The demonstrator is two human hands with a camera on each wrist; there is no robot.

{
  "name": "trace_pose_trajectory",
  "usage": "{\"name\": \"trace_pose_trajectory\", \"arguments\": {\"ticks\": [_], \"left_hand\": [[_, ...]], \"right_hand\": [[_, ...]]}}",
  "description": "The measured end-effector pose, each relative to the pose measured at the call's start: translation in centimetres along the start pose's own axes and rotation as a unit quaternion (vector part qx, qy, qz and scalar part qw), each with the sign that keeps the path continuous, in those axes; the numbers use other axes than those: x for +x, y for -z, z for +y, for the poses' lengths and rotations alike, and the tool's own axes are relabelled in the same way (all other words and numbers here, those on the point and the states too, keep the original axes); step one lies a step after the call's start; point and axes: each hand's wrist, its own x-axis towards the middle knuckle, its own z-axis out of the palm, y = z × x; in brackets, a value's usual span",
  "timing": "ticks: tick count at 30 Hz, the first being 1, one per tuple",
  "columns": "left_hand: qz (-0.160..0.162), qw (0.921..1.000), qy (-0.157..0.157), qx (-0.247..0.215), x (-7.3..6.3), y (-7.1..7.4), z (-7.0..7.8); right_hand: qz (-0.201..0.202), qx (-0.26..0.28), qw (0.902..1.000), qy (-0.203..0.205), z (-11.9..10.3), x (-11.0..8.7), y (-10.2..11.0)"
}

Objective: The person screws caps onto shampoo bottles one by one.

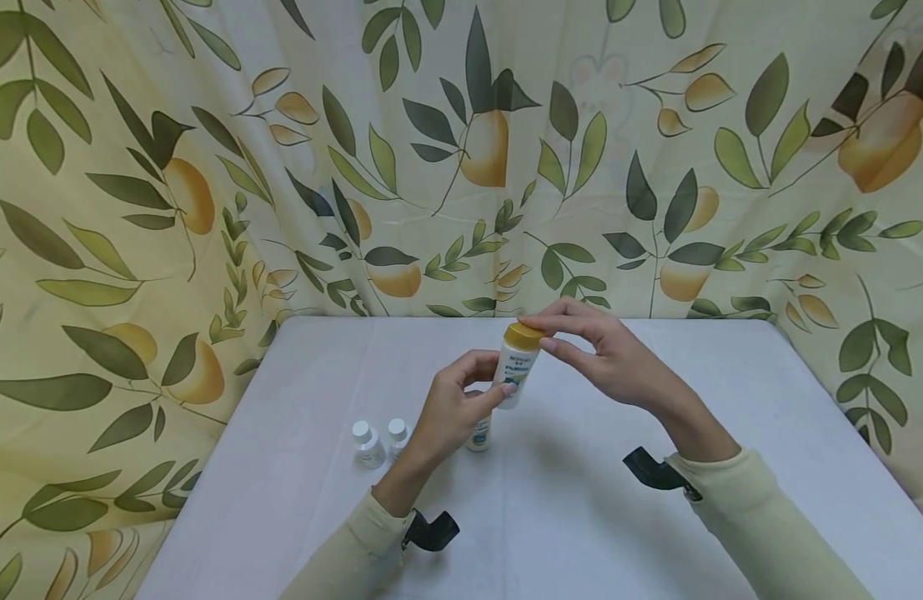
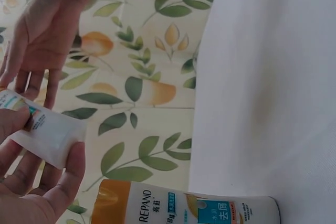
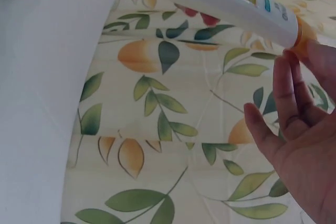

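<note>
My left hand grips a white shampoo bottle by its body, holding it tilted above the table. The bottle has a golden-yellow cap and a printed label. My right hand pinches that cap between thumb and fingers, as the right wrist view shows at the cap. Behind my left hand a second shampoo bottle of the same look stands upright on the table, mostly hidden in the head view. Left of my left wrist stand two small white bottles with white caps, one partly covered by the forearm.
A white cloth covers the table. At its far edge hangs a curtain printed with leaves and fruit. Black wrist camera mounts stick out from both sleeves, low over the table.
</note>
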Motion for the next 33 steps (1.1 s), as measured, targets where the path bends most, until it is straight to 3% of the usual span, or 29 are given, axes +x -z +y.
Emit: {"name": "trace_pose_trajectory", "arguments": {"ticks": [5,13,24,33], "left_hand": [[-0.007,1.0000,0.004,0.004,-0.1,0.1,-0.1],[-0.012,0.9998,0.015,-0.001,-0.2,0.1,-0.3],[-0.013,0.9999,0.004,-0.002,-0.2,0.0,-0.5],[-0.002,1.0000,-0.004,-0.005,-0.2,-0.1,-0.6]], "right_hand": [[-0.009,0.003,0.9999,0.006,0.5,0.0,0.4],[-0.009,0.035,0.9992,-0.020,0.9,0.1,0.0],[-0.059,0.148,0.9872,-0.013,1.2,0.1,-0.9],[-0.005,0.152,0.9880,-0.025,1.1,0.2,-2.0]]}}
